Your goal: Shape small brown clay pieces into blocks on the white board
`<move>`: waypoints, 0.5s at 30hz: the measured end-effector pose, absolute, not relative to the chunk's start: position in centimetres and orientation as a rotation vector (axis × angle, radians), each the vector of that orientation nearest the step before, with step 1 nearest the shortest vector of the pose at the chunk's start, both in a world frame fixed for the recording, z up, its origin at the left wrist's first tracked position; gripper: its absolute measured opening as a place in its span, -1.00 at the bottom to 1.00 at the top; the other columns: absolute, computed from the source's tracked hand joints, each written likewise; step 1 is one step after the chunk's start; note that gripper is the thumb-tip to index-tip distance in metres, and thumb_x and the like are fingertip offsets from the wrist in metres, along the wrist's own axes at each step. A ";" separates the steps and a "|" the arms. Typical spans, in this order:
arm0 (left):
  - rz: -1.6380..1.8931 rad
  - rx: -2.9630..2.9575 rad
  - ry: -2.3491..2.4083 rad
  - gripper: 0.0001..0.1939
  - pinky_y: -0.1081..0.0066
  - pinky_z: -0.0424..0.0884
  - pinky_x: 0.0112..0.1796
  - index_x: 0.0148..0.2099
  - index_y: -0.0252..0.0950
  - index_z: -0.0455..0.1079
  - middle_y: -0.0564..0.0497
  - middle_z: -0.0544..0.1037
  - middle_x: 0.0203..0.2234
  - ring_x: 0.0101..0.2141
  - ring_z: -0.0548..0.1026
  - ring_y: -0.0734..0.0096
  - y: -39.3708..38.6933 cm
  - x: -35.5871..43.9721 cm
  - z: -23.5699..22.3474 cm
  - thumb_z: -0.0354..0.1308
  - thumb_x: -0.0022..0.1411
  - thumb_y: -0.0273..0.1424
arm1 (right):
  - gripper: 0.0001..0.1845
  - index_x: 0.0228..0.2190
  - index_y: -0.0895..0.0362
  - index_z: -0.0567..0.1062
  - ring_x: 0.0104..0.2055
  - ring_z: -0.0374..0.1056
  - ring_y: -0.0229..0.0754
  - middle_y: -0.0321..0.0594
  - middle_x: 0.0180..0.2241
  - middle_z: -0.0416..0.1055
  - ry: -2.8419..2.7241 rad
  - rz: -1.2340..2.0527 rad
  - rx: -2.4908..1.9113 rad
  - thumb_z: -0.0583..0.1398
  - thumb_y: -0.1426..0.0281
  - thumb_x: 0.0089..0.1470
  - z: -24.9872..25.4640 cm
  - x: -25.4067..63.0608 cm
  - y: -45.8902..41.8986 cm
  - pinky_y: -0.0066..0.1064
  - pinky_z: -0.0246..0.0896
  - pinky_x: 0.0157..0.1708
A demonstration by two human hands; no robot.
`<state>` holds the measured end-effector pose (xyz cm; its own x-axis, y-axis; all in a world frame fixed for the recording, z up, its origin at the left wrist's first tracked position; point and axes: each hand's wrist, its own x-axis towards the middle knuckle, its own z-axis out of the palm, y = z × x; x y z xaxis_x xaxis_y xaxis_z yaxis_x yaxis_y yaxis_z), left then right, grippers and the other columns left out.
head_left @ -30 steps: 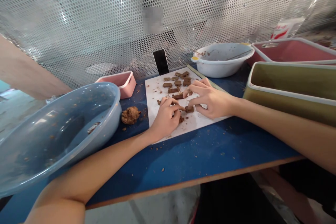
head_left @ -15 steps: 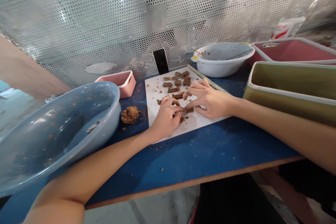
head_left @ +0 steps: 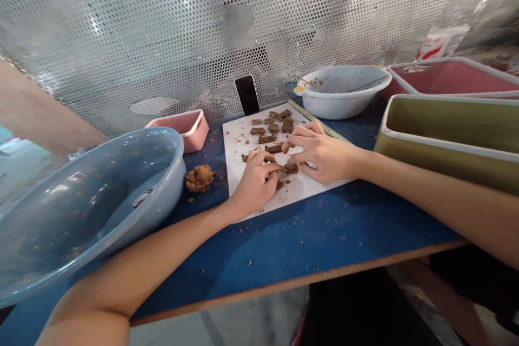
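My left hand (head_left: pixel 258 179) rests on the white board (head_left: pixel 235 143), its thumb and fingers pinched at the left end of a small brown clay piece (head_left: pixel 292 170). From the other side my right hand (head_left: pixel 320 154) reaches over, with curved fingers and a fingertip against the same piece. Part of the piece is hidden by the fingers. Several other shaped clay pieces (head_left: pixel 266 139) lie in loose rows further back on the board, among crumbs. Left of the board sits a rough lump of brown clay (head_left: pixel 200 178) on the blue table (head_left: pixel 284 248).
A large blue basin (head_left: pixel 162 216) stands at left, a small pink basket (head_left: pixel 197 138) behind it. A phone (head_left: pixel 247 94) leans against the perforated metal screen (head_left: pixel 170 27). At right are a white basin (head_left: pixel 336 105), a green bin (head_left: pixel 446 146), a pink bin (head_left: pixel 458 78) and a plastic bottle (head_left: pixel 450 27).
The right fingertips have shifted slightly left along the clay piece. My left hand has stayed almost still, and the other things have not moved.
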<state>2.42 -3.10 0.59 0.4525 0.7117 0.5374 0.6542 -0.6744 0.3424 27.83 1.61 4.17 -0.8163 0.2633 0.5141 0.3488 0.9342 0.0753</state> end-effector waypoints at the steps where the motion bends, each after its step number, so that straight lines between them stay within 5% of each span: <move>1: 1.034 2.599 1.230 -0.63 0.05 0.46 0.11 -0.13 -0.20 0.71 -0.09 0.56 -0.09 0.02 0.43 0.10 -3.1 2.4 0.6 0.09 0.45 -0.63 | -0.70 -0.23 0.06 0.70 0.08 0.32 0.05 -0.06 0.00 0.56 -2.558 -0.232 -0.445 0.16 0.54 0.30 4.1 27.8 1.6 -0.01 0.02 0.09; 9: 1.036 2.540 1.277 -0.65 0.07 0.48 0.12 -0.14 -0.22 0.68 -0.09 0.56 -0.13 0.03 0.45 0.10 -3.2 2.5 1.1 0.07 0.45 -0.62 | -0.76 -0.23 0.04 0.69 0.09 0.31 0.10 -0.05 0.05 0.55 -2.537 -0.202 -0.560 0.24 0.26 0.45 3.1 27.2 1.8 0.00 0.04 0.05; 15: 1.059 2.520 1.275 -0.65 0.06 0.48 0.14 -0.14 -0.22 0.68 -0.08 0.58 -0.13 0.04 0.45 0.11 -3.2 2.6 1.1 0.08 0.43 -0.63 | -0.77 -0.25 0.02 0.71 0.12 0.30 0.11 -0.07 0.09 0.54 -2.567 -0.172 -0.585 0.26 0.32 0.45 2.5 27.0 2.0 0.00 0.04 0.05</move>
